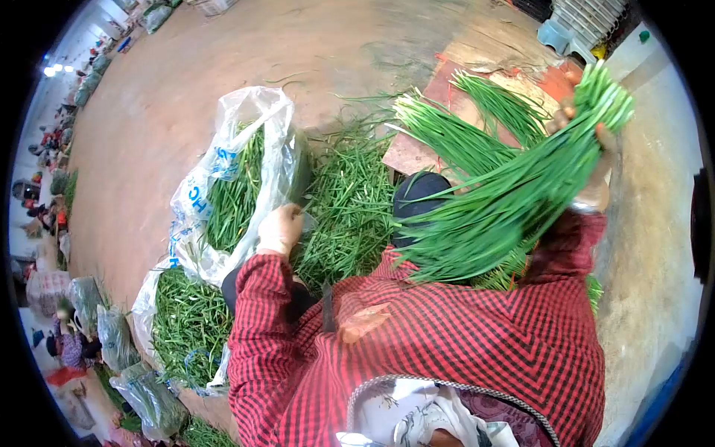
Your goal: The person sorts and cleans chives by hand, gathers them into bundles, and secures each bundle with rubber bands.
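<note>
My right hand (606,153) is raised at the right, its fingers wrapped round a big bunch of garlic chives (506,208). The pale stem ends point up and right; the green leaves hang down and left across my lap. My left hand (280,229), looking pale as if gloved, is closed at the edge of a clear plastic bag (274,160) with blue print. A scrap of clear plastic shows beside that fist. More chives fill the bag. Two further bunches, one the nearer bunch (439,123), rest on a low board (408,154) at the right.
Loose cut leaves (346,201) are heaped on the floor between the bag and the board. A second open bag of leaves (190,320) stands at lower left. Several filled bags (115,335) and people line the far left. A blue stool (555,36) stands by the right wall.
</note>
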`<state>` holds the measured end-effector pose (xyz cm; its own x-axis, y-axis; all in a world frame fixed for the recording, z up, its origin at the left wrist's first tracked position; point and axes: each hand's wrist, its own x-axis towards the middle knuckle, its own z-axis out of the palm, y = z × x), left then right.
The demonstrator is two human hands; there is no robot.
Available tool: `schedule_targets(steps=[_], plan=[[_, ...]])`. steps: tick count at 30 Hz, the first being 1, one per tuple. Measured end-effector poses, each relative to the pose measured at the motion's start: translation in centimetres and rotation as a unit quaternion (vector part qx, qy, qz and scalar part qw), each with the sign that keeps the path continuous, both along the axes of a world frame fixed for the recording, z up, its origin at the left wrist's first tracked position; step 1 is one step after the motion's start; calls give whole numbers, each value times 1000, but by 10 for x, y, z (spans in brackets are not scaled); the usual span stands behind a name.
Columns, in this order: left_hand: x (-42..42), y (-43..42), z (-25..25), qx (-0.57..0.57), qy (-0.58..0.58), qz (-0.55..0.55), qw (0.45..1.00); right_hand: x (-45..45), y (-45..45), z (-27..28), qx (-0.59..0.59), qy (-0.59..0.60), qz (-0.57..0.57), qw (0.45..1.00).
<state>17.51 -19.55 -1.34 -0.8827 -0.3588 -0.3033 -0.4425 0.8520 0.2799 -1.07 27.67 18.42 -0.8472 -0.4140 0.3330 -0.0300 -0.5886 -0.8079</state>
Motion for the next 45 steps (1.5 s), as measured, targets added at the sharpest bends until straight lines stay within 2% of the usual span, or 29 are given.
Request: schedule_targets(steps=[1, 2, 3, 4, 5, 6, 7, 10, 12, 13, 14, 15, 16, 17, 20, 22, 23, 25, 26, 29, 30, 31, 33, 34, 38, 41, 43, 44, 45], plan=[[5, -1, 2, 4, -50, 24, 998, -11, 21, 16, 60, 12, 1, 998], [9, 3, 2, -25, -66, 22, 997, -17, 34, 29, 62, 8, -2, 998], [8, 6, 1, -55, -81, 21, 995, -23, 43, 41, 157, -12, -66, 985], [3, 7, -8, -54, -84, 18, 995, -30, 47, 49, 250, -31, -127, 959], [-2, 9, -22, 7, -32, 8, 999, -40, 43, 52, 252, -34, -129, 958], [-9, 12, -32, 68, 20, -2, 998, -56, 35, 55, 412, 33, -143, 899], [-26, 22, -31, 149, -18, 9, 989, -76, 29, 55, 557, 98, -151, 811], [-56, 56, -30, 205, 15, -63, 977, -119, -19, -4, 617, 198, -44, 760], [-67, 69, -34, 215, 24, -117, 969, -126, -63, -33, 742, 268, -57, 612], [-71, 75, -21, 213, 32, -144, 966, -128, -82, -47, 739, 241, -32, 628], [-73, 76, -21, 217, 35, -149, 964, -134, -97, -69, 777, 261, -20, 573], [-76, 75, -21, 221, 38, -153, 962, -134, -111, -84, 767, 202, 11, 609], [-79, 74, -16, 211, 27, -156, 965, -151, -110, -141, 720, 268, -5, 640], [-78, 69, -24, 223, 43, -152, 962, -146, -121, -145, 753, 225, 74, 613], [-74, 61, -32, 247, -9, -100, 964, -157, -126, -173, 752, 174, 66, 633], [-69, 57, -44, 248, -24, -92, 964, -159, -116, -172, 694, 123, 55, 707], [-68, 56, -50, 249, -31, -84, 964, -170, -107, -181, 697, 120, 54, 705], [-65, 57, -58, 277, -45, -69, 957, -197, -98, -197, 558, 55, 59, 826], [-60, 57, -66, 296, -38, -57, 953, -204, -96, -197, 534, -86, 1, 841], [-58, 57, -70, 310, -34, -45, 949, -227, -91, -218, 543, -140, -66, 826], [-60, 57, -66, 303, -35, -48, 951, -222, -98, -213, 612, -60, -88, 784], [-62, 57, -64, 302, -35, -47, 952, -225, -106, -209, 611, -59, -88, 785], [-65, 60, -57, 347, 1, -11, 938, -233, -119, -204, 748, 77, -7, 659], [-74, 67, -42, 316, 21, -20, 948, -236, -126, -204, 778, 105, -10, 619], [-121, 102, -5, 375, 51, -96, 921, -243, -135, -197, 809, 94, 43, 579], [-167, 140, 3, 388, 129, -205, 889, -252, -132, -220, 781, 171, 41, 599], [-196, 162, 19, 412, 57, -175, 892, -248, -134, -215, 796, 177, 33, 577], [-209, 172, 12, 413, 99, -171, 889, -245, -135, -211, 810, 184, 28, 557], [-224, 178, 11, 394, 69, -156, 903, -241, -134, -208, 811, 178, 28, 556]])
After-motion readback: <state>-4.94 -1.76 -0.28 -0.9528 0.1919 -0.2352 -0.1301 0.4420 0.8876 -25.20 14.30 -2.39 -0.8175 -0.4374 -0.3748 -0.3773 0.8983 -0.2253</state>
